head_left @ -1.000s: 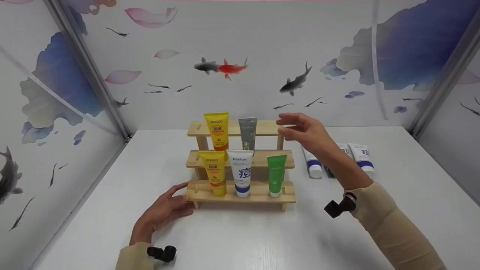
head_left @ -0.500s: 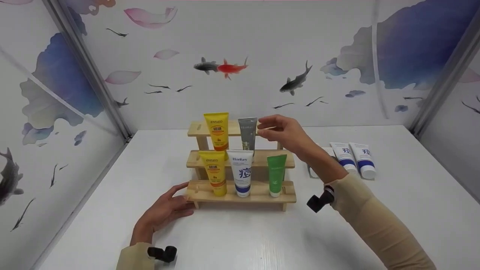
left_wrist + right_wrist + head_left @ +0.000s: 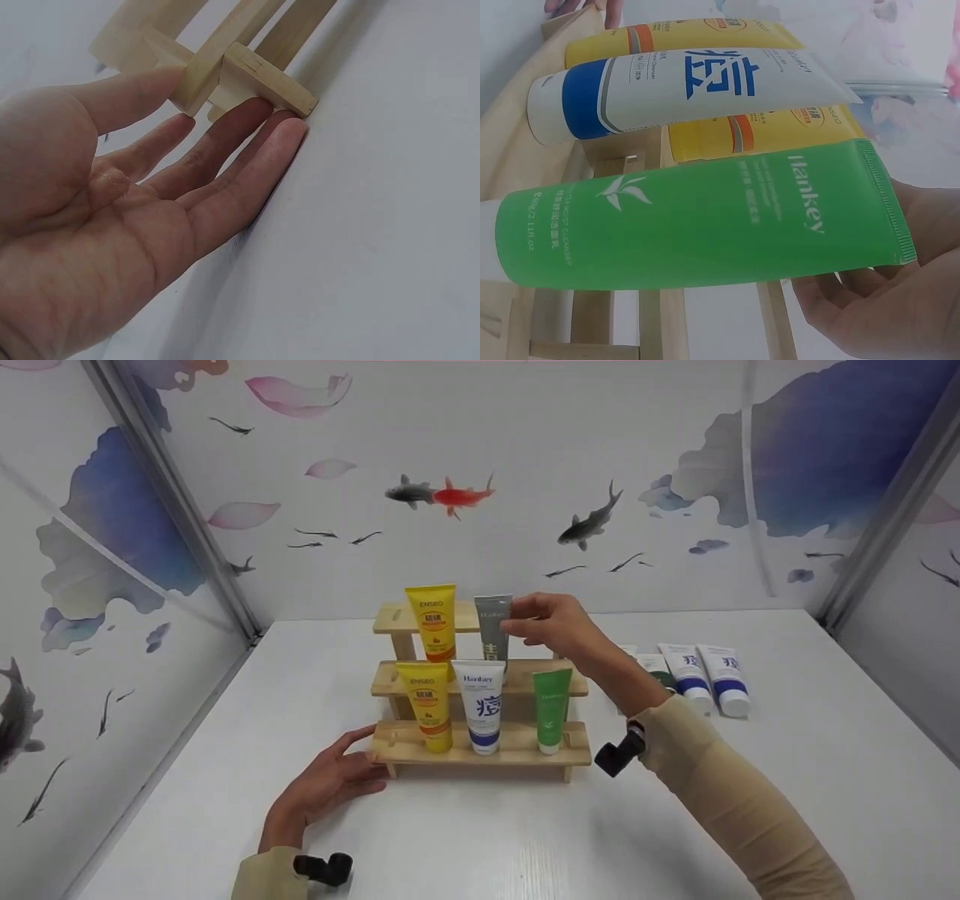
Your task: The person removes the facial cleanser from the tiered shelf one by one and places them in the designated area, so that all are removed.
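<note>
A three-tier wooden display rack (image 3: 517, 758) stands mid-table. My left hand (image 3: 330, 780) holds its left end at the lowest tier. In the left wrist view the thumb and fingers meet the rack's plank end and leg. A grey squeeze tube (image 3: 493, 634) stands on the middle tier, and my right hand (image 3: 559, 622) pinches its right edge near the top, thumb in front. A yellow tube (image 3: 431, 622) stands left of it. On the lowest tier are another yellow tube (image 3: 429, 709), a white tube (image 3: 481, 709) and a green tube (image 3: 551, 711); the green one partly covers my right hand in the right wrist view.
Right of the rack, two white tubes with blue bands (image 3: 723, 682) lie on the white table (image 3: 465, 840), with more tubes partly hidden by the right forearm. Printed panels (image 3: 315, 577) with fish and petals surround the table at the back and sides.
My right hand has moved left from beyond the rack's top right end to the grey tube and taken hold of it. The left hand and the tubes have stayed put.
</note>
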Demonstrator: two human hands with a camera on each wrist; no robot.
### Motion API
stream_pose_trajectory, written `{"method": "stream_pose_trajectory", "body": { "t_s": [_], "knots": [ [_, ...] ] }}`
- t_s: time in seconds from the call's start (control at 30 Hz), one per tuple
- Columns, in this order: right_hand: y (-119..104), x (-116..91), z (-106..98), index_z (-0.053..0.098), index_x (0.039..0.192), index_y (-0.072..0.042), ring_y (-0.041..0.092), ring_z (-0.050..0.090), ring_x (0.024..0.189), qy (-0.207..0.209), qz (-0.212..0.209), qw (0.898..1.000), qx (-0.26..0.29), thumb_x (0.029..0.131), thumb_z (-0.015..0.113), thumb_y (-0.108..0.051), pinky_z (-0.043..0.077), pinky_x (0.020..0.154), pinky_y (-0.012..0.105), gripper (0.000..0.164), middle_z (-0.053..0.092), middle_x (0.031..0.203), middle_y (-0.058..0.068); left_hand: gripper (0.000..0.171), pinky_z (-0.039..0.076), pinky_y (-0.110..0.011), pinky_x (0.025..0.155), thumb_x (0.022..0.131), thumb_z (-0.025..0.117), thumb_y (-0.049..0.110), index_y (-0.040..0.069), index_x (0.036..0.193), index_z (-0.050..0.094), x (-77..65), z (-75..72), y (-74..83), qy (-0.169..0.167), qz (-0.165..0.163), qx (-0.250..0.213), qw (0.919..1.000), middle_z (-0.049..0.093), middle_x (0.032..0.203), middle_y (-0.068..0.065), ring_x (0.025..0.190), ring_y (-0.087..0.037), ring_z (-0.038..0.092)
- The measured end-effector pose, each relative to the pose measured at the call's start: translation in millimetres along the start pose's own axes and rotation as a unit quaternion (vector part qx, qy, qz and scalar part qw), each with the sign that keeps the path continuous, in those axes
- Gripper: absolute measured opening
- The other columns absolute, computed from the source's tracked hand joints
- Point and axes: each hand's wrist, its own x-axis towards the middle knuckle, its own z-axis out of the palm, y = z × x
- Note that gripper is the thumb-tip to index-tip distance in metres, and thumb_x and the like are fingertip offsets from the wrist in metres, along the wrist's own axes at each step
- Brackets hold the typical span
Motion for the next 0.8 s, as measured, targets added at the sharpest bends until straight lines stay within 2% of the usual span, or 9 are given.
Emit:
{"method": "stream_pose_trajectory", "body": {
  "t_s": [0.13,0.27,0.4,0.6,0.8],
  "knots": [
    [0.7,2.2,1.6,0.063,0.128,-0.006,0.025,0.064,0.112,0.0,-0.009,1.0,-0.005,0.091,0.074,-0.027,0.056,0.1,0.04,0.044,0.067,0.123,0.013,0.072,0.055,-0.038,0.105,0.099,0.06,0.025,0.017,0.16,0.021,-0.6,0.1,-0.7,-0.002,0.006,0.005,1.0,0.047,0.151,-0.023,0.123,-0.024,0.062],
    [0.7,3.0,1.6,0.066,0.123,-0.008,0.025,0.063,0.107,0.003,-0.009,1.0,-0.023,0.09,0.076,-0.028,0.055,0.092,0.035,0.04,0.069,0.116,0.009,0.073,0.054,-0.039,0.106,0.1,0.061,0.027,0.017,0.16,0.02,-1.1,-0.4,0.0,-0.009,0.007,0.006,0.9999,0.047,0.151,-0.023,0.123,-0.024,0.062],
    [4.5,4.3,1.3,0.066,0.118,-0.01,0.023,0.061,0.108,0.012,-0.023,0.999,-0.033,0.092,0.073,-0.028,0.052,0.096,0.036,0.033,0.068,0.114,0.008,0.073,0.054,-0.039,0.106,0.1,0.061,0.028,0.017,0.16,0.021,-0.6,-0.2,0.6,-0.007,0.004,0.005,1.0,0.049,0.149,-0.021,0.123,-0.024,0.062],
    [12.5,2.7,-4.0,0.061,0.126,-0.006,0.026,0.061,0.117,0.038,-0.049,0.998,0.03,0.096,0.067,-0.022,0.049,0.109,0.043,0.034,0.064,0.122,0.012,0.074,0.054,-0.039,0.106,0.1,0.06,0.029,0.016,0.16,0.019,-0.3,-1.0,-0.2,-0.014,0.006,0.007,0.9999,0.05,0.148,-0.021,0.124,-0.025,0.062],
    [14.0,-5.5,-13.2,0.058,0.132,-0.007,0.025,0.06,0.12,0.053,-0.062,0.995,0.061,0.097,0.065,-0.022,0.049,0.111,0.043,0.038,0.063,0.123,0.011,0.075,0.054,-0.038,0.105,0.099,0.061,0.031,0.017,0.16,0.02,0.0,-3.2,0.0,-0.012,0.002,0.002,0.9999,0.056,0.142,-0.016,0.122,-0.023,0.063]
  ]
}}
